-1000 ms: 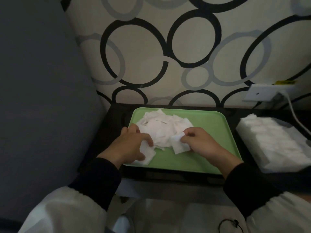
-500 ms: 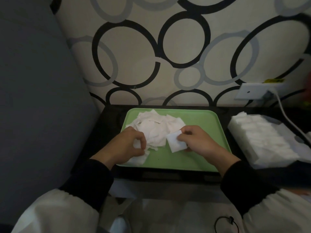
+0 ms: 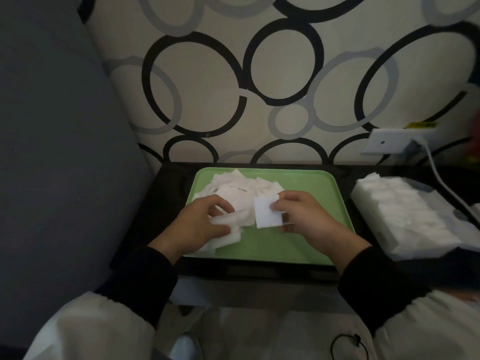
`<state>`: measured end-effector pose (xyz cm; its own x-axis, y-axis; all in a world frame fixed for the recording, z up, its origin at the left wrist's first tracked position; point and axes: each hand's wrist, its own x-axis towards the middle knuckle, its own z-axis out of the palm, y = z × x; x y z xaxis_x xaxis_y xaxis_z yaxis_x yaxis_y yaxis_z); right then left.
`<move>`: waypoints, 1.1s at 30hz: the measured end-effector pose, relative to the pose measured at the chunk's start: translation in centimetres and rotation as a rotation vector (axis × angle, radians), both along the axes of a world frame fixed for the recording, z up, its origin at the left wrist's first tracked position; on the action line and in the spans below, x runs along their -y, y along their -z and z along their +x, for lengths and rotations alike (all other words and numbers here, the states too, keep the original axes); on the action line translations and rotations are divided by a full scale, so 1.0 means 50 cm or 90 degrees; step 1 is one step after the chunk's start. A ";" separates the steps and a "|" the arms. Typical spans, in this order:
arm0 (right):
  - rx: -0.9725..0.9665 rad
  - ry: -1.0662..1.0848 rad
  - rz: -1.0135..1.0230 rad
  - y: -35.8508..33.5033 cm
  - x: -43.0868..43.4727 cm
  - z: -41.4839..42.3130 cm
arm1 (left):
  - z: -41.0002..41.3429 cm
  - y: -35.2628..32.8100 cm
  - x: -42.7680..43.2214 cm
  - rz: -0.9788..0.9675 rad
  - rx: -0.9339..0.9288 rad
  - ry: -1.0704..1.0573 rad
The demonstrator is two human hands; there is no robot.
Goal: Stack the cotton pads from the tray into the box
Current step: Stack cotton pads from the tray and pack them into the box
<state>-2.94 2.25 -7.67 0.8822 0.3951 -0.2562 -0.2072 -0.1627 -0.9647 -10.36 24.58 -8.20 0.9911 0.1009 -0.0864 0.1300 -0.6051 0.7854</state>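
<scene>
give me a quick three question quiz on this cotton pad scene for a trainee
1. True or false: the box stands to the right of the green tray.
2. What does the right hand pinch? A) one square pad B) nothing C) the tray's rim
3. Fill in: the loose pile of pads lies in the tray's back ____ corner.
Key: 1 true; 2 A; 3 left.
</scene>
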 end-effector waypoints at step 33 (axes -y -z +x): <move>0.128 0.062 -0.106 0.022 -0.070 -0.028 | 0.011 -0.007 0.058 -0.441 -0.072 -0.119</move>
<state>-4.35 5.73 -8.75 0.9536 0.2731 -0.1264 -0.0368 -0.3110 -0.9497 -9.80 21.69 -7.84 0.9442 0.1522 -0.2922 0.2851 0.0670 0.9561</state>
